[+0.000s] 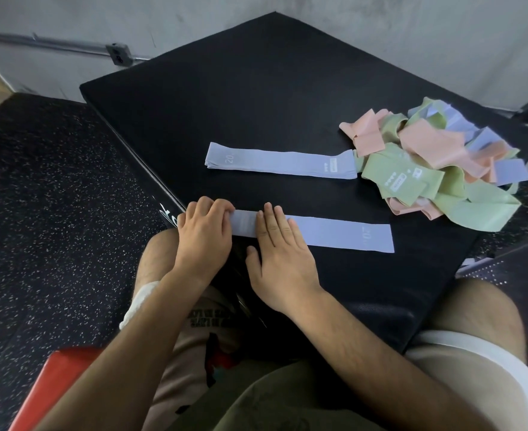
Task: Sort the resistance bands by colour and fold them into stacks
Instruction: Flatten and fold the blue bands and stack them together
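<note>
The left hand has its fingers curled over the left end of a long, flat lavender fabric resistance band and pinches that end. The right hand lies just beside it toward 3 o'clock, palm down with fingers straight and close together, pressing the strip onto the black padded tabletop. From both hands the band's free length runs toward 3 o'clock, dipping slightly toward 4, so its long axis lies across the person's body rather than away from it. The far end, printed with a pale number, is well apart from either hand, and the right hand is the nearer one to it. A fold, as I judge it, turns on this relation: either the gripped end at 9 o'clock travels along the axis toward 3 o'clock, pivoting at the line the flat right hand holds down, or the far end is brought back toward the hands. At 12 o'clock a second lavender band lies flat and roughly parallel. Its right end meets the edge of a loose heap of pink, green and lavender bands at 2 o'clock, not yet sorted.
</note>
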